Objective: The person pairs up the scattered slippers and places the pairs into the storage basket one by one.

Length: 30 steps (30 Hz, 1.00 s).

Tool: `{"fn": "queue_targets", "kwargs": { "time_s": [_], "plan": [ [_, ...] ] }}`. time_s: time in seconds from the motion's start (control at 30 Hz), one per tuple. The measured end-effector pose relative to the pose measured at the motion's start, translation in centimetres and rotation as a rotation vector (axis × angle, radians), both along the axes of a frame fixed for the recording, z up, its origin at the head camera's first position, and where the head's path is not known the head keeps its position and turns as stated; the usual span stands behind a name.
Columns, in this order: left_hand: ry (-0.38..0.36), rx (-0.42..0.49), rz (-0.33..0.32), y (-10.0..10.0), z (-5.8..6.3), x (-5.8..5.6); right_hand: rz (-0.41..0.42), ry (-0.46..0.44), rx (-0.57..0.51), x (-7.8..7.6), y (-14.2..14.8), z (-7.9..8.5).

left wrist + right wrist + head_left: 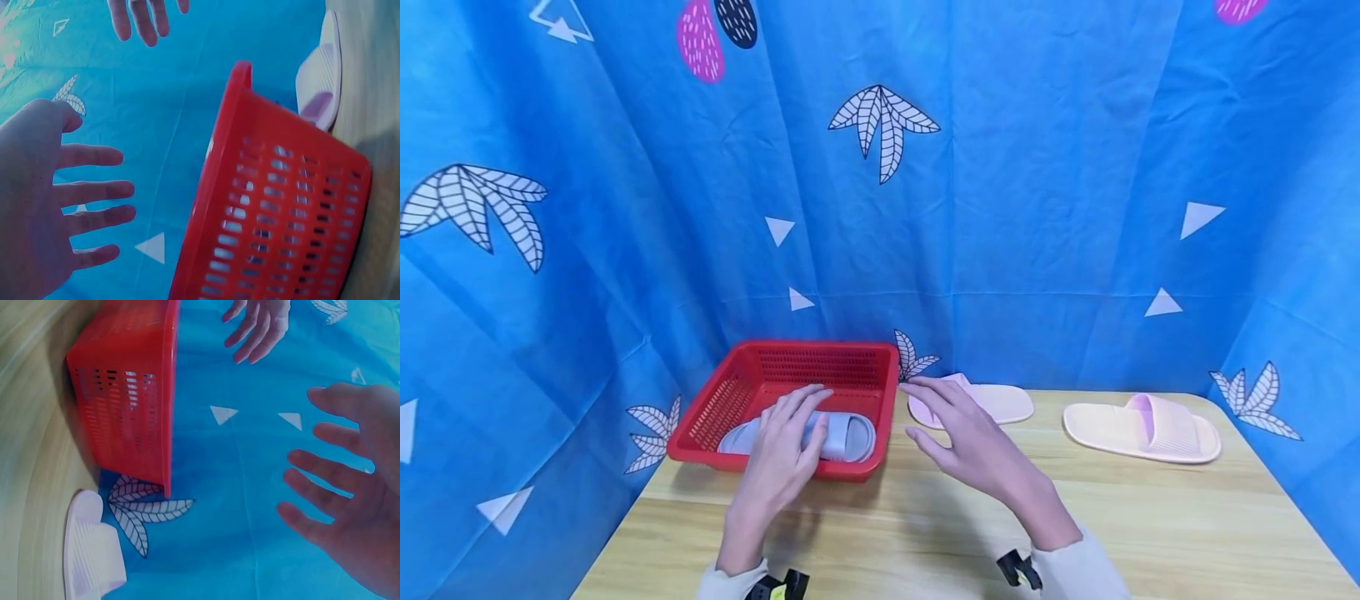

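A red plastic basket [688, 450] with slotted walls stands on the wooden table, and a grey-blue slipper [859, 437] lies inside it. In the head view my left hand [778, 458] overlaps the slipper and the basket's front rim. The left wrist view shows that hand in the air beside the basket, fingers spread and nothing held. My right hand [970, 442] hovers to the right of the basket, its fingers apart and holding nothing. Partly hidden behind it is a pale pink slipper [1000, 402] on the table.
Farther right on the table lies a cream slipper with a pink ribbed strap [1176, 429]. Blue curtains [1037, 167] printed with leaves and triangles hang behind the table and along both sides. The basket sits near the table's back left.
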<state>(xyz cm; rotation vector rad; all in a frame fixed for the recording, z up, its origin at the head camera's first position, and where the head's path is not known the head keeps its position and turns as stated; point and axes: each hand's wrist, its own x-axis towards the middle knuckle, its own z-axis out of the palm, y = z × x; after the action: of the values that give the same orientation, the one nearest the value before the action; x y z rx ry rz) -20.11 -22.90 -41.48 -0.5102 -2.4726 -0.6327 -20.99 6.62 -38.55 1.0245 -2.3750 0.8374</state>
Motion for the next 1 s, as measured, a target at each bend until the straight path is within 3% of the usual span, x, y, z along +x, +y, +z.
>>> {"fn": "queue_targets", "kwargs": {
  "time_s": [0.17, 0.4, 1.0],
  "plan": [
    [-0.015, 0.018, -0.023, 1.4, 0.2, -0.4, -0.025, 0.060, -0.051, 0.3, 1.8, -0.4],
    [-0.033, 0.039, -0.032, 3.6, 0.6, -0.9, -0.084, 0.048, -0.089, 0.9, 4.6, -0.4],
    [-0.009, 0.047, -0.119, 9.0, 0.7, -2.3, -0.185, 0.154, -0.090, 1.5, 10.8, -0.4]
  ]
}}
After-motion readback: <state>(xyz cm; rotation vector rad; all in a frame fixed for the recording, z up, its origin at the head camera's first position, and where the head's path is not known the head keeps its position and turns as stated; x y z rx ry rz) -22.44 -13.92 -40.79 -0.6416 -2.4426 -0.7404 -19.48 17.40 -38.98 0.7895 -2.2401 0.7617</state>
